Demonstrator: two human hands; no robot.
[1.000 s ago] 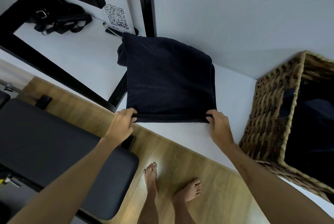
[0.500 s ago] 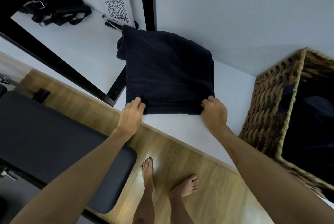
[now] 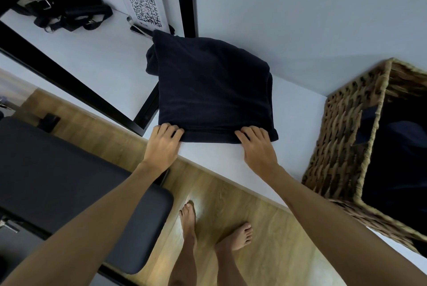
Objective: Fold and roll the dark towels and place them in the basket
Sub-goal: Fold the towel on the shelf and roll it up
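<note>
A dark navy towel lies folded into a rough square on the white table, its far part resting against the wall. My left hand curls its fingers over the towel's near left corner. A little inside the near right corner, my right hand grips the near edge the same way. The near edge looks slightly turned over under both hands. At the right stands a woven wicker basket with dark towels inside it.
A black-framed shelf at the left holds black straps and a QR-code sign. A dark padded bench stands low on the left. My bare feet are on the wooden floor below the table edge.
Both hands have gone from pinching the near corners to lying over the near edge, fingers curled. My right hand has moved inward from its corner.
</note>
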